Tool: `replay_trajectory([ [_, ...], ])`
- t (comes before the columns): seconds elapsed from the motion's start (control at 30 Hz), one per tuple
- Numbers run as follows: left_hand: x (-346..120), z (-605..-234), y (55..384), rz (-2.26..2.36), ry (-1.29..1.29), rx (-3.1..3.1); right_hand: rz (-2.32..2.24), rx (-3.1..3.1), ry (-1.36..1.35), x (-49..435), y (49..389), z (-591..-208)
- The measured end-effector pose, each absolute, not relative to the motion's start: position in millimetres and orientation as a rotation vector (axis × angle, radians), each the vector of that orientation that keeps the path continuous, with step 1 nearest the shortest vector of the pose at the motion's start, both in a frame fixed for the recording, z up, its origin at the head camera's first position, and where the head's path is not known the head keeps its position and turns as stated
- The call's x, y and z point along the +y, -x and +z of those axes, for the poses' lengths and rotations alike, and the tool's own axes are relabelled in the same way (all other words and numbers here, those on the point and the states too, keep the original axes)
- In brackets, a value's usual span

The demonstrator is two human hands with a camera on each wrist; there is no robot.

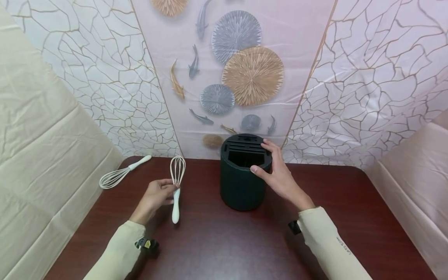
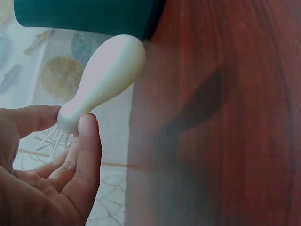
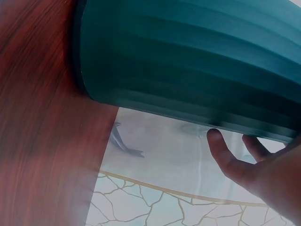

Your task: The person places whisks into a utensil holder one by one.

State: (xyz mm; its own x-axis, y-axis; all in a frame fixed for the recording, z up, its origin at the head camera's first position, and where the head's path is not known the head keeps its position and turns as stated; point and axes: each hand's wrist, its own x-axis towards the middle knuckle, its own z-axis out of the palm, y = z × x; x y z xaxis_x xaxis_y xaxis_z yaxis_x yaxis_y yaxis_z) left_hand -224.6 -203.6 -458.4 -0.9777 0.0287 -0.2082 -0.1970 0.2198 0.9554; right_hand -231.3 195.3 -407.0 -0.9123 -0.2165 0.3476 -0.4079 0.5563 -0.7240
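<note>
My left hand (image 1: 159,196) pinches a white whisk (image 1: 176,206) where the handle meets the wires, between thumb and fingers. In the left wrist view the rounded handle (image 2: 113,66) points away from the fingers, and its shadow falls on the tabletop. On the right, a round dark green utensil holder (image 1: 241,190) stands upright, with narrow slots at the back of its top and a wide opening in front. My right hand (image 1: 280,175) holds its right rim, thumb at the front and fingers farther back. Ridges run along the holder's side (image 3: 188,61) in the right wrist view.
A second white whisk (image 1: 120,173) lies at the table's far left corner, its handle toward the back edge. The dark red wooden table (image 1: 217,245) meets a patterned cloth backdrop (image 1: 217,128) behind. Pale cloth walls (image 1: 42,175) flank both sides.
</note>
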Motion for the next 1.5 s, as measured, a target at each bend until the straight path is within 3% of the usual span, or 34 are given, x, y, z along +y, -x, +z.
replay_trajectory([
  [0.93, -154, -398, 222, 2.131, 0.010, 2.247, 1.257, -2.562, -0.520, 194, 231, -416],
  [1.5, -125, -349, 217, 2.399, -0.261, 2.180, 1.245, -2.531, -0.533, 197, 232, -415],
])
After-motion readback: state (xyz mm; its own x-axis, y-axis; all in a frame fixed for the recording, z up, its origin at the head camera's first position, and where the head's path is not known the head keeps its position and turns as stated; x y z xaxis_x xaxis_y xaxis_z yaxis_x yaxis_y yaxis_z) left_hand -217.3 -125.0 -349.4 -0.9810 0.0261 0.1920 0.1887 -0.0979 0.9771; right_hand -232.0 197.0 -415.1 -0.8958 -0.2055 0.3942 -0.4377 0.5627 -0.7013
